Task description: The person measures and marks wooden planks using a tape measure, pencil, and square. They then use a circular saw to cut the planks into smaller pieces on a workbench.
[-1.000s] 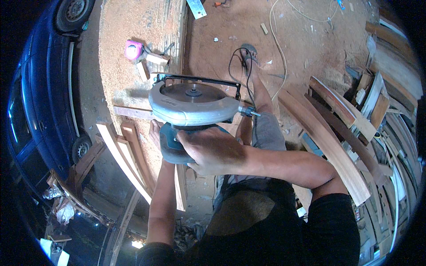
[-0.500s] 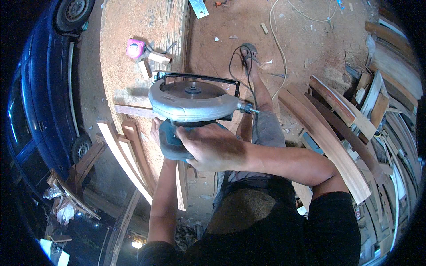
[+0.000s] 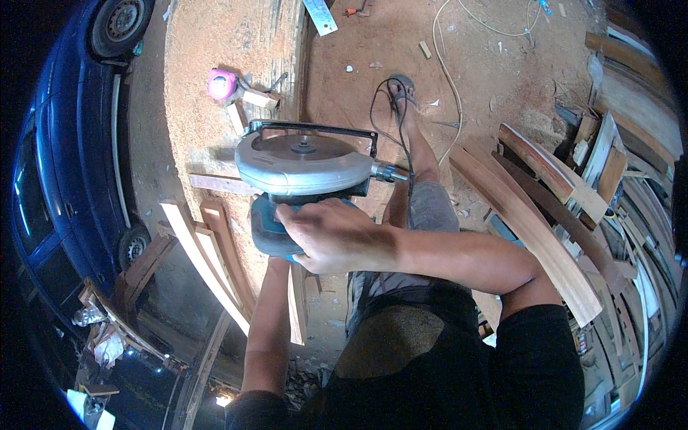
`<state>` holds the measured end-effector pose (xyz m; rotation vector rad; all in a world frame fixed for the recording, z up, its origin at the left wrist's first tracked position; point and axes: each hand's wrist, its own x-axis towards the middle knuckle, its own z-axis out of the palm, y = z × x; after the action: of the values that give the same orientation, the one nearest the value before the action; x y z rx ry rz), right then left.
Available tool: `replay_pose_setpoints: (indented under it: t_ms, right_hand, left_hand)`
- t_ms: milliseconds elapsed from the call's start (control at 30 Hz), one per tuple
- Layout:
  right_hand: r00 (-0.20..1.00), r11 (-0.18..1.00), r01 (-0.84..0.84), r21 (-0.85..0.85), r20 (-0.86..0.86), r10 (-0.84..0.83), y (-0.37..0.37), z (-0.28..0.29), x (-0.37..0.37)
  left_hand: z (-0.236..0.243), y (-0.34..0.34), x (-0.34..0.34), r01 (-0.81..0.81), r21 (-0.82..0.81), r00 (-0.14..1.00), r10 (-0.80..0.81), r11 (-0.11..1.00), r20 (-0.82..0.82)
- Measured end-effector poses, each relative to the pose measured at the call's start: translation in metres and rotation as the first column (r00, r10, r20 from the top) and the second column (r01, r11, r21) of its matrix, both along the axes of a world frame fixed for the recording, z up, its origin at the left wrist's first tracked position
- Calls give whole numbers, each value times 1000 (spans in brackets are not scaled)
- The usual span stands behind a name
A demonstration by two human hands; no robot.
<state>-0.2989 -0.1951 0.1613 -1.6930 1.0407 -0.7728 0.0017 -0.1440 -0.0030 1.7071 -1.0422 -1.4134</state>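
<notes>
My right hand (image 3: 340,236) is wrapped around the handle of a circular saw (image 3: 304,173) with a silver blade guard and a teal motor housing. The saw lies on its side in the air, its round blade (image 3: 287,145) and dark base frame turned away from me. My left forearm (image 3: 265,322) reaches up beneath the housing, which covers the left hand and its fingers. Beside the saw, a short wooden piece (image 3: 218,184) sticks out to the left over the sawdust-covered bench (image 3: 193,64). Several wooden strips (image 3: 204,258) lean below it.
A pink tape measure (image 3: 221,84) and small wood offcuts (image 3: 259,99) rest on the bench. The saw's black cord (image 3: 378,107) loops by my foot. Long boards (image 3: 530,229) and stacked lumber are on the right; a blue car (image 3: 68,136) stands on the left.
The saw and my right hand have shifted slightly left. The left-hand fingers that showed beside the housing are now hidden. Bench and boards look the same.
</notes>
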Motion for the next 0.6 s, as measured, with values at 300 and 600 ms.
replay_pose_setpoints:
  t_ms: [300,600]
  right_hand:
    - [998,997,63,-54,2,-63,-2,-2,15]
    - [999,1000,13,-23,41,-13,-11,-12,35]
  left_hand:
    - [6,-2,-5,132,-77,964,-109,988,243]
    - [12,-6,-16,241,-110,896,-178,964,407]
